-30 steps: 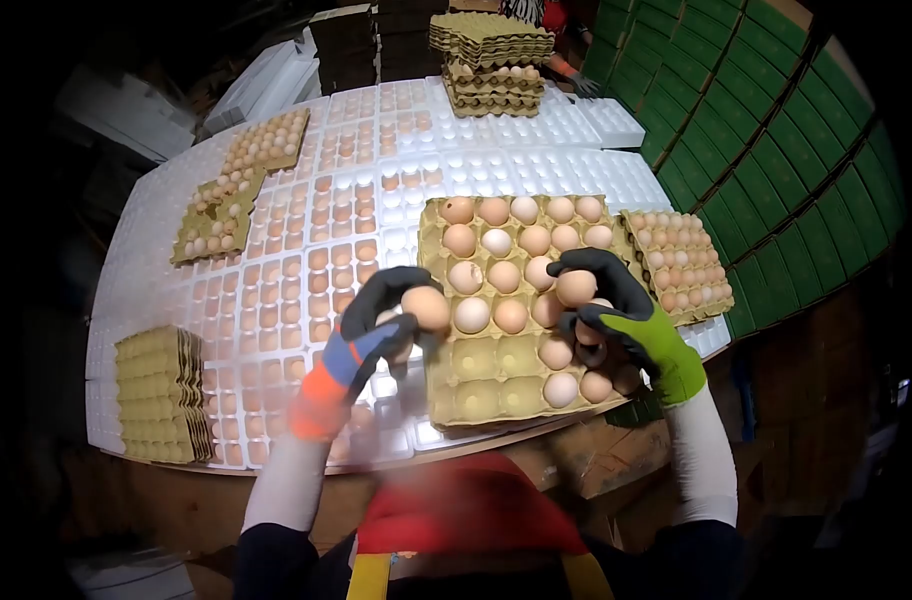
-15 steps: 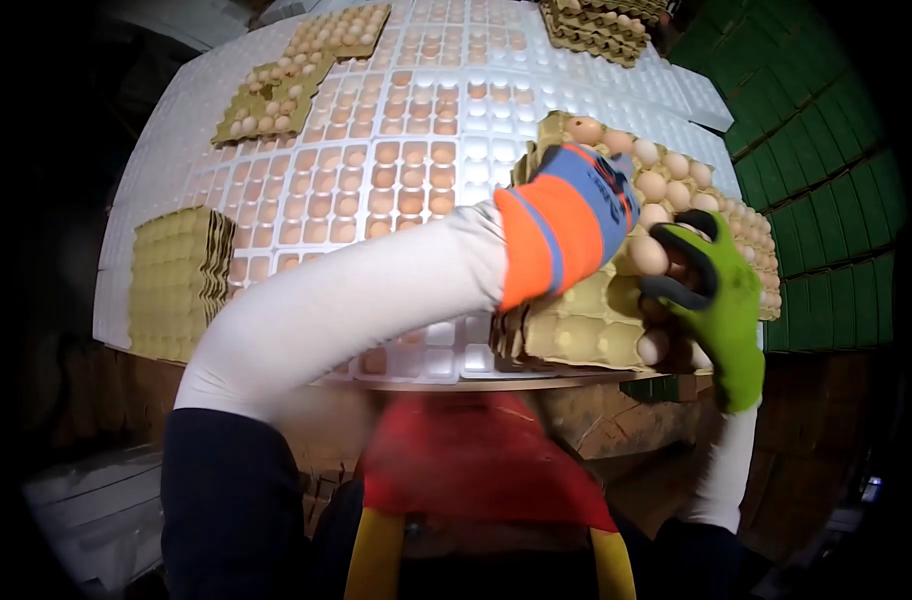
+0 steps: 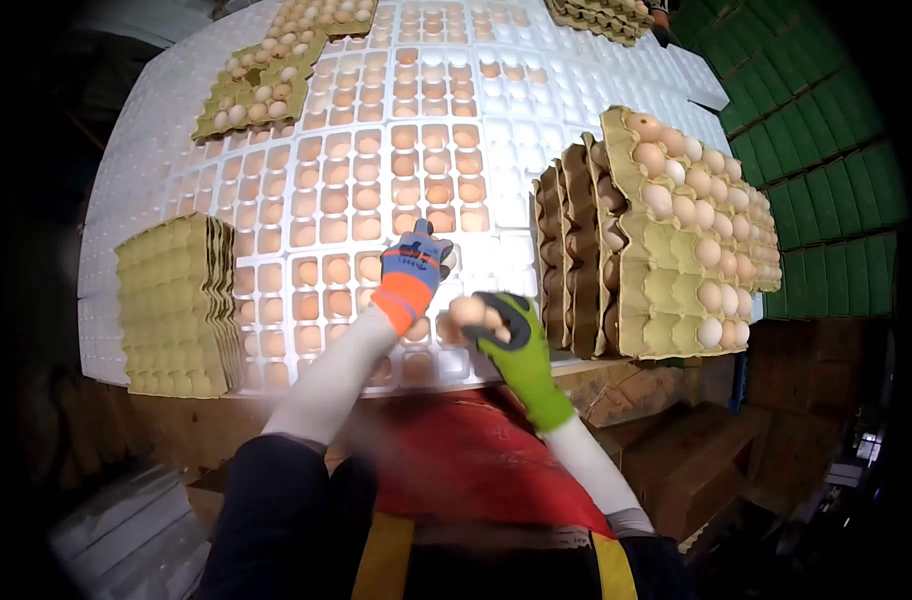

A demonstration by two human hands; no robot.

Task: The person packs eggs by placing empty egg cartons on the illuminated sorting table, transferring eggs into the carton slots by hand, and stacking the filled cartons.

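My left hand (image 3: pixel 414 264), in a blue and orange glove, is palm down over the white foam egg trays (image 3: pixel 391 238), its fingers curled. A pale egg (image 3: pixel 450 260) shows at its thumb side; the rest of its grip is hidden. Just to the right and nearer me, my right hand (image 3: pixel 521 350), in a green and black glove, is closed around several brown eggs (image 3: pixel 471 312) above the same trays. Brown eggs fill many of the tray cells around both hands. A stack of pulp egg trays (image 3: pixel 661 250) stands right of my right hand, with eggs in its top tray.
At the left is a stack of pulp trays (image 3: pixel 171 300) without eggs on top. More egg-filled pulp trays (image 3: pixel 261 90) lie at the far left, with another stack (image 3: pixel 604 18) at the far right. Green stacked crates (image 3: pixel 826 190) line the right side.
Both hands have moved left from the pulp tray stack to the foam trays, the right one carrying eggs. Several cups in the top pulp tray's middle now show bare.
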